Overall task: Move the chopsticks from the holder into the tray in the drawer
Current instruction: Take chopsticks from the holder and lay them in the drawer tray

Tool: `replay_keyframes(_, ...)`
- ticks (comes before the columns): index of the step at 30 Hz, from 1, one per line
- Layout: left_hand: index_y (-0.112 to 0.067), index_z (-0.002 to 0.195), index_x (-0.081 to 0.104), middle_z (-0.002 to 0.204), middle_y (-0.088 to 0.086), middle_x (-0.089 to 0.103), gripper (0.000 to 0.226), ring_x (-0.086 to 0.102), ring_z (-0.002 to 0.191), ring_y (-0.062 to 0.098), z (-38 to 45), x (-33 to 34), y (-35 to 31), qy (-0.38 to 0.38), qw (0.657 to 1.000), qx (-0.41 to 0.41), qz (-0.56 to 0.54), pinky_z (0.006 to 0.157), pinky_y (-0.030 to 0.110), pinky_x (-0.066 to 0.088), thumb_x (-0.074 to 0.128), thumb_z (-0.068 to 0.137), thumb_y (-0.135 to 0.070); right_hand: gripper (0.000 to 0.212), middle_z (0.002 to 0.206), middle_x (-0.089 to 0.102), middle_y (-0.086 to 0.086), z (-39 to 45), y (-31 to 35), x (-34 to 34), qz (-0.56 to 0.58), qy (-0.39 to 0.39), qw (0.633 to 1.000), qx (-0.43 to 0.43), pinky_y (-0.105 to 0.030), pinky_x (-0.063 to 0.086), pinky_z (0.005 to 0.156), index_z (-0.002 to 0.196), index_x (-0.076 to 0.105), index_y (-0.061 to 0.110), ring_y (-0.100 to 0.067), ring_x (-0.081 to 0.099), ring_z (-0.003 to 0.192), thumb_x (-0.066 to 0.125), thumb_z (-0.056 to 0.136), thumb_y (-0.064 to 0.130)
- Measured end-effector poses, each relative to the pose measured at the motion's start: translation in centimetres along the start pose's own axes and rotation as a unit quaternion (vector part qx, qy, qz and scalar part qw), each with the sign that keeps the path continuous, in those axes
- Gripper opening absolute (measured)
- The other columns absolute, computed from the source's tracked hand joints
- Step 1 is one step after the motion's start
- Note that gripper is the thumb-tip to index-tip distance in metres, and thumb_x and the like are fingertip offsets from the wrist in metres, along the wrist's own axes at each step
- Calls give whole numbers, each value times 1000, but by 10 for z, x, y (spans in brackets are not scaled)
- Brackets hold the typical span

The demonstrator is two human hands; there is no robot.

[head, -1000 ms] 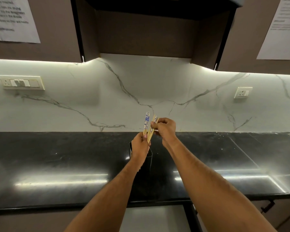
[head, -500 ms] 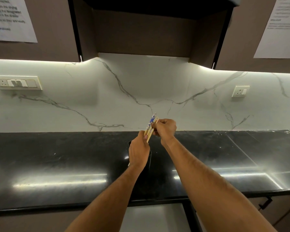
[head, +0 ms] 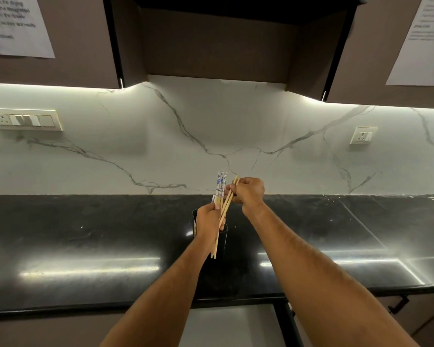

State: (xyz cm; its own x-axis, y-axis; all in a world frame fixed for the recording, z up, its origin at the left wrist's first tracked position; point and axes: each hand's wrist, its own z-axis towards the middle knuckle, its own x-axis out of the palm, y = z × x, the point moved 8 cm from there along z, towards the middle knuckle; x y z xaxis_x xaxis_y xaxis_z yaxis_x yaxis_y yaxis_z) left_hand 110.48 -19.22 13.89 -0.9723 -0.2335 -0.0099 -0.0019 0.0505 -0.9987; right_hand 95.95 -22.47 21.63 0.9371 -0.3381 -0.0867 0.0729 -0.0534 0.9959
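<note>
A black holder [head: 223, 240] stands on the dark counter [head: 85, 234], mostly hidden behind my left hand [head: 208, 222]. That hand is closed around a bundle of wooden chopsticks [head: 219, 189] with blue-and-white patterned tops, held above the holder; their thin tips hang below my wrist. My right hand [head: 248, 190] pinches a plain pair of chopsticks [head: 229, 199] that slants across the bundle. The open drawer [head: 233, 326] shows pale at the bottom edge between my forearms; no tray can be made out in it.
White marble backsplash with a switch panel [head: 28, 120] at left and a socket [head: 363, 135] at right. Brown wall cabinets with paper notes [head: 15, 23] hang overhead. A cabinet handle [head: 398, 304] sits at lower right.
The chopsticks have come up out of the holder; their lower tips are now free below my left hand. My right hand has drawn the plain pair apart from the patterned bundle.
</note>
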Motion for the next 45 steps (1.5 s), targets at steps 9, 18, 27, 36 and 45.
replay_keyframes(9,-9,102,70,83,7,74,10,75,71,18,20,-32,27,-137,985,-108,-7,71,36,65,63,98,-15,12,89,76,-16,4,45,-21,99,-14,987,-127,-40,65,76,100,71,5,-26,78,78,69,91,-4)
replay_keyframes(18,7,106,63,93,28,73,12,78,78,35,14,-11,22,-104,914,-211,-330,76,42,65,56,101,-2,10,100,71,-18,-8,59,-20,171,-15,951,-257,-40,62,86,98,64,0,-28,76,95,70,91,-4)
replay_keyframes(27,9,109,62,101,28,73,16,77,87,33,26,-3,-8,-114,875,-157,-443,73,38,65,58,101,-5,15,108,67,-16,-9,-12,-12,200,-13,974,-102,-34,64,83,102,63,-1,-24,76,98,70,90,-6)
replay_keyframes(36,5,113,62,99,22,73,16,76,79,28,27,-6,-12,-155,866,-157,-450,54,33,63,58,100,-3,15,82,71,3,-11,-26,-11,-5,-19,991,-129,-14,55,63,85,73,13,-6,68,73,80,81,1)
replay_keyframes(45,4,108,66,94,18,75,20,77,77,25,40,-3,-13,-162,888,-124,-412,75,39,65,55,103,-12,10,87,75,-16,-19,-57,6,-8,99,992,-79,-38,65,62,94,63,5,-24,78,69,71,91,0)
